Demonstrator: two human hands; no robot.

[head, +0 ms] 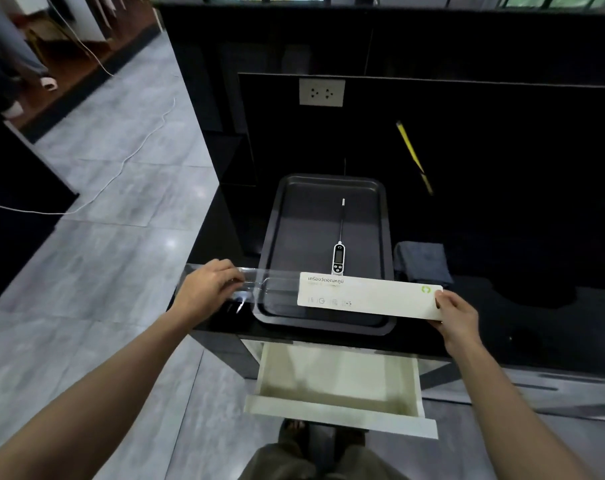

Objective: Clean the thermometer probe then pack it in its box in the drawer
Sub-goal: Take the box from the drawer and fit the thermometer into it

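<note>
From the head camera I see my two hands holding the thermometer's packaging stretched sideways above the near edge of the black tabletop. My right hand grips the right end of the white box sleeve, thumb on top and fingers closed on the card, beside its small green logo. My left hand is closed on the left end of a clear plastic tray insert, which sticks out of the sleeve's left side; its fingers curl over the plastic, so both hands are holding and neither is spread wide. The packaging hangs across the near part of a dark metal baking tray that sits on the tabletop. The thermometer lies in that tray, apart from both hands, its white body with the display nearest me and just behind the sleeve, its thin probe pointing away from me. A folded grey cloth rests on the tabletop just to the right of the tray. Below the tabletop's front edge a pale drawer stands pulled open. On the dark wall behind I can make out a white double socket.
</note>
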